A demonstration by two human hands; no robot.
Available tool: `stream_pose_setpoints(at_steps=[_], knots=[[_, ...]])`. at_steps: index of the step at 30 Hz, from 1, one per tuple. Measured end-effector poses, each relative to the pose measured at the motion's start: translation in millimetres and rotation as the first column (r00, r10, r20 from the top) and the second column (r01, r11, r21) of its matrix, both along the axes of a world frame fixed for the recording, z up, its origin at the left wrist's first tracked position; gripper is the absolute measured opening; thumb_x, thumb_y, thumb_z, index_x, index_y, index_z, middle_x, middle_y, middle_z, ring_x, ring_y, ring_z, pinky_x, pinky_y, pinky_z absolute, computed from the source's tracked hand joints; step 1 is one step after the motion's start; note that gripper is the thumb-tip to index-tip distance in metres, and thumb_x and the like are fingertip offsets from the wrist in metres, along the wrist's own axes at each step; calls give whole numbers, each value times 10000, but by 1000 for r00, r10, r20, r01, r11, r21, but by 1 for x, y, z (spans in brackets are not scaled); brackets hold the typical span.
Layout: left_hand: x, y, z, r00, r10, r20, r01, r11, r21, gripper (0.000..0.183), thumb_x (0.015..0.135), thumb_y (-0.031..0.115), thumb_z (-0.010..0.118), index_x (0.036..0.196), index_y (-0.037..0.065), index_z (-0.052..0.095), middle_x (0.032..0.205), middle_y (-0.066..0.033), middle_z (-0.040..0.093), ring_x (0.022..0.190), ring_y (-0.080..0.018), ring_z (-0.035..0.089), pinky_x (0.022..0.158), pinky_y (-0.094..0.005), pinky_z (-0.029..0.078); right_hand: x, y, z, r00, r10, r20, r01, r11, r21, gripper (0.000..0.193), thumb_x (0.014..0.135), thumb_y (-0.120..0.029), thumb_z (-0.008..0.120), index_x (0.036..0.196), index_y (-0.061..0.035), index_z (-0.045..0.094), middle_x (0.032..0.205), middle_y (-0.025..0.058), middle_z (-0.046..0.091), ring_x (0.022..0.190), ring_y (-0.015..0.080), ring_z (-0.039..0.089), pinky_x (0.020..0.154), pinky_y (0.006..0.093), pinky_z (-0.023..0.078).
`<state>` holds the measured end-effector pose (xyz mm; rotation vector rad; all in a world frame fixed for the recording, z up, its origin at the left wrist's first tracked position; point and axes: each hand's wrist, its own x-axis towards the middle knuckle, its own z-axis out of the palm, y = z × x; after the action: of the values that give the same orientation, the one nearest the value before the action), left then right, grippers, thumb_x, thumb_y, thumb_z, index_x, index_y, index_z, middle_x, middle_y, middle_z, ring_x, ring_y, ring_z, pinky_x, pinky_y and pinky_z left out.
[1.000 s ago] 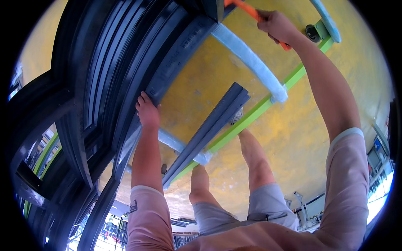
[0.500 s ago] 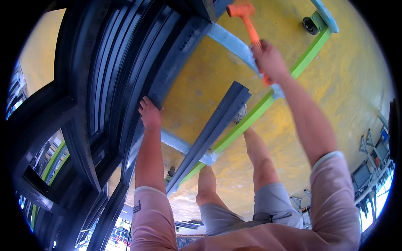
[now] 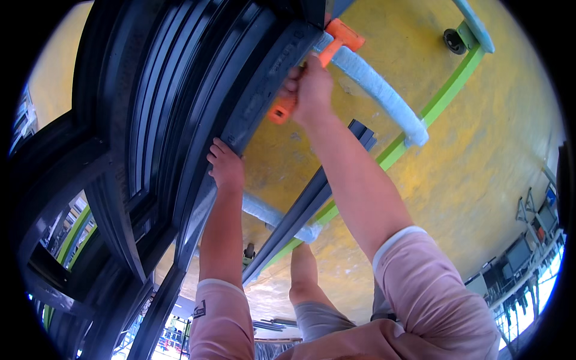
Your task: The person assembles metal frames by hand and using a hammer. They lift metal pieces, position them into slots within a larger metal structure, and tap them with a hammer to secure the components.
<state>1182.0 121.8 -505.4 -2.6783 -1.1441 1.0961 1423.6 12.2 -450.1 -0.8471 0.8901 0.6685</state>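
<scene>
Gripping an orange mallet by its handle, the right hand is closing all its fingers tight around the grip, with the orange head up against the edge of the dark frame near the top of the view. The left hand is lying against the same dark frame lower down, its fingers curling narrowly over the frame's edge and touching it, thumb side toward the yellow floor. The frame is standing in a stack of similar dark grooved profiles filling the left half of the view. A loose dark bar is lying slanted just beside both forearms, resting on a green rack whose rails are wrapped in pale blue padding. A small black caster is showing at the rack's far corner. Both pink sleeves are coming in from the lower edge. Any labels on the frames are too blurred to tell.
</scene>
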Motion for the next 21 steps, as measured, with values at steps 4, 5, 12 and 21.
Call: stream_pose_setpoints(at_steps=[4, 5, 12, 21], knots=[[-1, -1, 0, 1000, 12, -26, -11, 1000, 21, 1051, 812, 379, 804, 1529, -56, 171, 1348, -163, 415, 1226, -356, 476, 828, -609, 595, -10, -9, -10, 983, -183, 10, 183, 983, -17, 290, 1054, -389, 422, 966, -115, 449, 700, 45, 486, 526, 164, 462, 467, 339, 418], [-1, -1, 0, 1000, 4, -25, -4, 1000, 26, 1045, 814, 377, 803, 1527, -57, 174, 1346, -163, 416, 1226, -354, 476, 823, -606, 598, -8, 4, -7, 969, -248, -11, 247, 968, -49, 282, 1052, -385, 424, 964, -118, 450, 699, 41, 485, 525, 161, 459, 468, 336, 415], [-3, -2, -3, 999, -32, -18, 34, 996, 77, 1017, 828, 365, 791, 1533, -49, 185, 1339, -157, 433, 1217, -346, 488, 808, -597, 605, -10, -19, -29, 994, -52, 100, 48, 998, 34, 275, 1044, -353, 439, 985, -85, 422, 741, 61, 480, 584, 161, 472, 512, 342, 438], [-21, 2, 21, 976, 18, 215, 10, 992, -127, 944, 890, 367, 724, 1569, 6, 176, 1465, -177, 380, 1329, -375, 427, 902, -628, 550, -90, -27, 17, 980, 194, -34, -186, 970, 157, 255, 1076, -332, 417, 978, -96, 419, 699, 64, 475, 589, 175, 486, 536, 348, 458]])
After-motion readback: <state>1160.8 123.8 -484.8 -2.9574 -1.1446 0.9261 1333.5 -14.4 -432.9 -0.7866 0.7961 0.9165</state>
